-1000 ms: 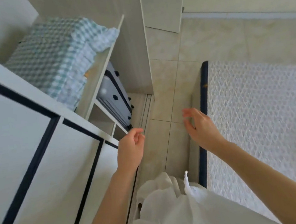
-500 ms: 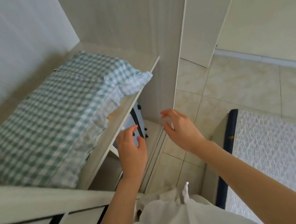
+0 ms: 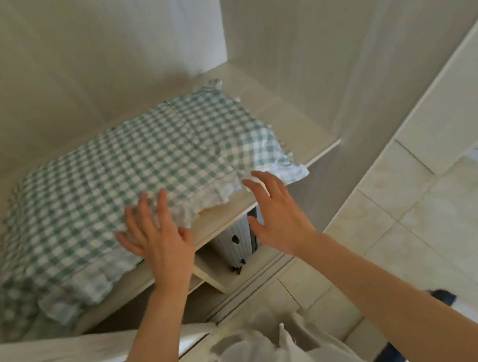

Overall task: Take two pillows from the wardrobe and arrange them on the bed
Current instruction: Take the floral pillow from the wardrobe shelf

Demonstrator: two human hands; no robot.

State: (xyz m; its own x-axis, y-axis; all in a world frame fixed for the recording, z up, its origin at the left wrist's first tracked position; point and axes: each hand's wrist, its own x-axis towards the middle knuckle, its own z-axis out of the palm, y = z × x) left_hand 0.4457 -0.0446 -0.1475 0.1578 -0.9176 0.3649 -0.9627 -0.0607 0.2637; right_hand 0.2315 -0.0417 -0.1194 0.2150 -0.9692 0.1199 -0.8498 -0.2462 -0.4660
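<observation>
- Pillows (image 3: pixel 131 174) in green-and-white check lie stacked on the wardrobe shelf (image 3: pixel 294 133), filling its left and middle part; the frilled edges hang over the near lip of the shelf. How many are in the stack I cannot tell.
- Compared with half a second ago, both hands have risen from below the shelf edge up to the level of the pillows, and the view has swung further into the wardrobe, so only a corner of the bed (image 3: pixel 444 296) shows at the lower right.
- Left hand (image 3: pixel 158 236) is released, fingers spread and straight, over the near frill of the top pillow; whether it touches the cloth I cannot tell.
- Right hand (image 3: pixel 276 215) is also released, fingers spread, just beside the pillow's right near corner and grasping nothing.
- Under the shelf, a lower compartment holds a pale suitcase (image 3: pixel 235 240) standing upright, partly hidden by the hands.
- White clothing (image 3: pixel 265 358) of the person fills the bottom middle, and tiled floor (image 3: pixel 442 218) lies to the right.
</observation>
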